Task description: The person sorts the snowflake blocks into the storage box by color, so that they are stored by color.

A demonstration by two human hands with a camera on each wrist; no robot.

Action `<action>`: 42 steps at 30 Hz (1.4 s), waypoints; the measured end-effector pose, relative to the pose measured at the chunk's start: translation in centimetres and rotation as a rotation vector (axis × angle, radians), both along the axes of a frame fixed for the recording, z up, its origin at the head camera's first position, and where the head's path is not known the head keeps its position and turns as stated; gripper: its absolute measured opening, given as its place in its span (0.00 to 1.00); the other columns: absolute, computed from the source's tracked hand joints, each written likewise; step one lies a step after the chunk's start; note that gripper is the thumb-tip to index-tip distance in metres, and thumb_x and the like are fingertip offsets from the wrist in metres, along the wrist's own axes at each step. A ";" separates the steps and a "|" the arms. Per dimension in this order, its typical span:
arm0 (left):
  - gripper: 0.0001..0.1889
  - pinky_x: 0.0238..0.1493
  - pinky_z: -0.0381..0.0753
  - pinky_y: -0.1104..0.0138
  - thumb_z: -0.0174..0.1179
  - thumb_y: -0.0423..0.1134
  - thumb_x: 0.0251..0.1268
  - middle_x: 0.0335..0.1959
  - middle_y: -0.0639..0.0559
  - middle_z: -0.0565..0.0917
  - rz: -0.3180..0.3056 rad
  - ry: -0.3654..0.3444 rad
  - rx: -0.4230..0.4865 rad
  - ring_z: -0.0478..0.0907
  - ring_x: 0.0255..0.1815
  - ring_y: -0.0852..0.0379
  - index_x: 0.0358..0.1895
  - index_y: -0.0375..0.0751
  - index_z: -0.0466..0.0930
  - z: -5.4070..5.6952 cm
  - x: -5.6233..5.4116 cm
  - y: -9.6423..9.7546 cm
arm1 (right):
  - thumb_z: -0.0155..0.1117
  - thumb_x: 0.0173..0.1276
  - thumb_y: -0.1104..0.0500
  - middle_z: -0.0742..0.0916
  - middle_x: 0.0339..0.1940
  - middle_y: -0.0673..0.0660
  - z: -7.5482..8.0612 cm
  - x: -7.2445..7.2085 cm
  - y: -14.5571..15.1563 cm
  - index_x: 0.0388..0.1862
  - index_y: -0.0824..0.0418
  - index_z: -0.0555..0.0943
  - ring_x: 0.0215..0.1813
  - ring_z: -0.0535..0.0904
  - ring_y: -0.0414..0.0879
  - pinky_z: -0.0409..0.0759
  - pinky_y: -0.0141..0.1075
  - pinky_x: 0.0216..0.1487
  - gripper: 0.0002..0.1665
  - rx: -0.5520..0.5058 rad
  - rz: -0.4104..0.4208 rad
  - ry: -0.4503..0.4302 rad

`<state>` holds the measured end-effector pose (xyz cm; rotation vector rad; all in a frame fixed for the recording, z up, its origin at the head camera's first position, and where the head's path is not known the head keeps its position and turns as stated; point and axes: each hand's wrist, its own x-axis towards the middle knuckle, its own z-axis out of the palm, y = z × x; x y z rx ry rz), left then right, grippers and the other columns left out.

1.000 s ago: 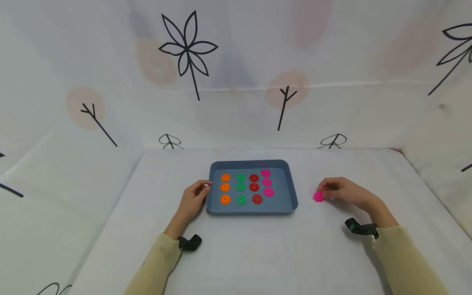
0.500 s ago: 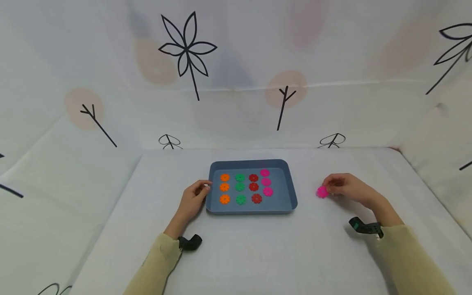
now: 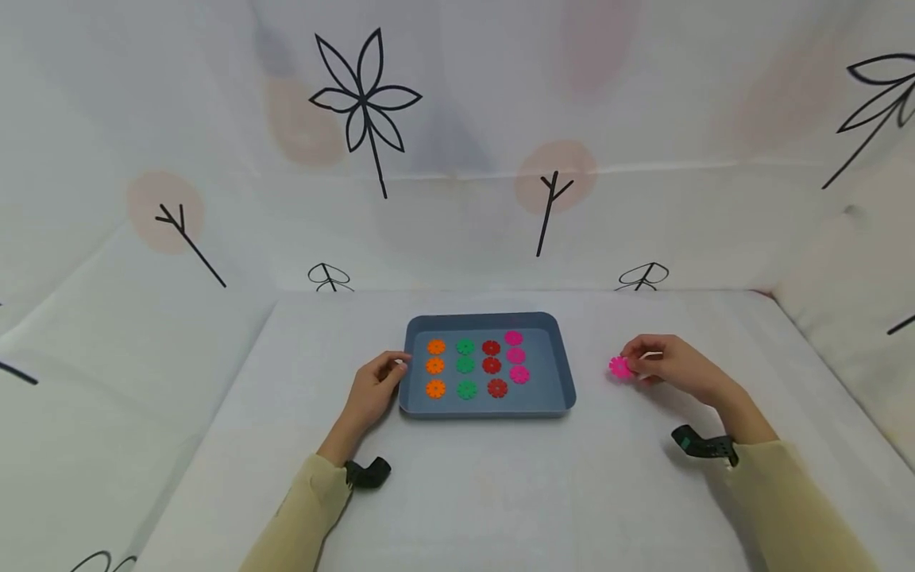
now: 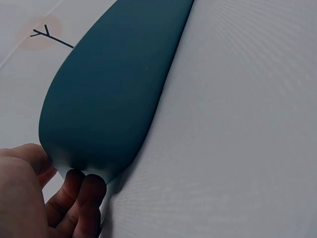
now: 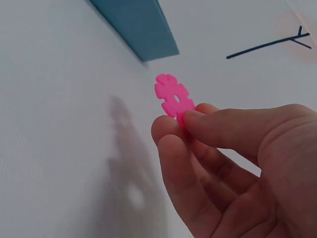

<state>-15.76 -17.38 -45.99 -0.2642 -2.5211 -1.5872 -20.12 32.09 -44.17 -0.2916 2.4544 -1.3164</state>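
A blue-grey tray (image 3: 550,405) lies on the white table with flower-shaped plastic discs in four columns. They are orange (image 3: 435,365), green (image 3: 465,365), red (image 3: 491,365) and pink (image 3: 516,356). My left hand (image 3: 376,384) holds the tray's left end; in the left wrist view its fingertips (image 4: 93,186) meet the outer wall. To the right of the tray, my right hand (image 3: 672,367) pinches one more pink flower disc (image 5: 174,96) between thumb and fingers. The disc is raised off the cloth, its shadow falling beside it in the right wrist view.
White cloth (image 3: 500,492) covers the table, and a patterned cloth wall (image 3: 457,230) rises behind it. Dark wrist cameras (image 3: 368,473) sit on both wrists. Within the tray, bare floor lies right of the pink column.
The right hand with the pink flower disc has drifted slightly right and away from me, then a little back left. The left hand and the tray stay put.
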 end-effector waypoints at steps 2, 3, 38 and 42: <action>0.11 0.31 0.66 0.70 0.56 0.32 0.74 0.29 0.43 0.76 -0.001 0.002 0.001 0.68 0.27 0.58 0.53 0.31 0.82 -0.1 0.0 0.0 | 0.62 0.73 0.60 0.81 0.48 0.64 0.3 0.0 -0.4 0.55 0.68 0.77 0.47 0.79 0.55 0.83 0.38 0.43 0.17 -0.020 0.003 0.015; 0.11 0.31 0.66 0.70 0.56 0.32 0.75 0.29 0.44 0.76 -0.004 0.005 -0.005 0.68 0.26 0.59 0.53 0.31 0.82 -0.2 -0.1 -0.1 | 0.63 0.73 0.60 0.81 0.48 0.64 0.4 0.0 -0.6 0.55 0.68 0.77 0.47 0.79 0.55 0.84 0.38 0.43 0.16 -0.028 0.000 0.022; 0.11 0.31 0.69 0.69 0.56 0.33 0.75 0.31 0.40 0.78 -0.045 0.014 -0.008 0.69 0.26 0.59 0.53 0.30 0.82 -0.4 -0.4 -0.5 | 0.63 0.70 0.67 0.85 0.38 0.56 0.8 -1.6 -12.6 0.46 0.63 0.83 0.40 0.82 0.49 0.82 0.47 0.46 0.08 -0.064 0.239 0.187; 0.11 0.31 0.69 0.69 0.56 0.33 0.74 0.30 0.43 0.78 -0.043 0.020 -0.013 0.69 0.26 0.59 0.52 0.29 0.81 -0.3 -0.3 -0.5 | 0.63 0.70 0.67 0.85 0.37 0.55 0.6 -1.8 -13.3 0.45 0.62 0.83 0.38 0.83 0.50 0.83 0.45 0.44 0.07 -0.049 0.260 0.189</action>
